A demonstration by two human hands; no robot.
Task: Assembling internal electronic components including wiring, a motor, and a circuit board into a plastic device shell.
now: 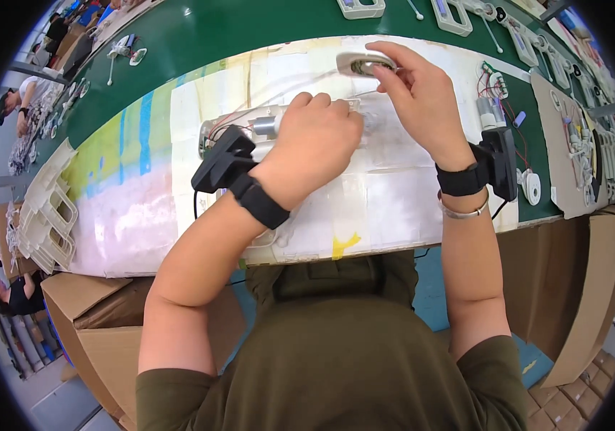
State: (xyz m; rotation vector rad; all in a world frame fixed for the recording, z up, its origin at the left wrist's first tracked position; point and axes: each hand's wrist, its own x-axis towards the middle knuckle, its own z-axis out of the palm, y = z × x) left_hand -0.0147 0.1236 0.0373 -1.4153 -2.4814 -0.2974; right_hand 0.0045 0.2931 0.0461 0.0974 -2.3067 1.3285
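Observation:
My left hand is closed, its fingers curled over a long white plastic housing that lies on the paper-covered bench. Left of the knuckles a silver cylindrical motor shows in the housing, with thin red and dark wires around it. Raised above the housing's right end, my right hand pinches a white oval plastic part between thumb and fingers. A small circuit board seems to sit in that part's open side. Thin pale wires run from near it toward the housing. My left palm hides the housing's middle.
Stacked white plastic frames stand at the bench's left edge. Rightward lie wired motors, a white round part and a cardboard sheet with more parts. Cardboard boxes flank me below. Other people work far left.

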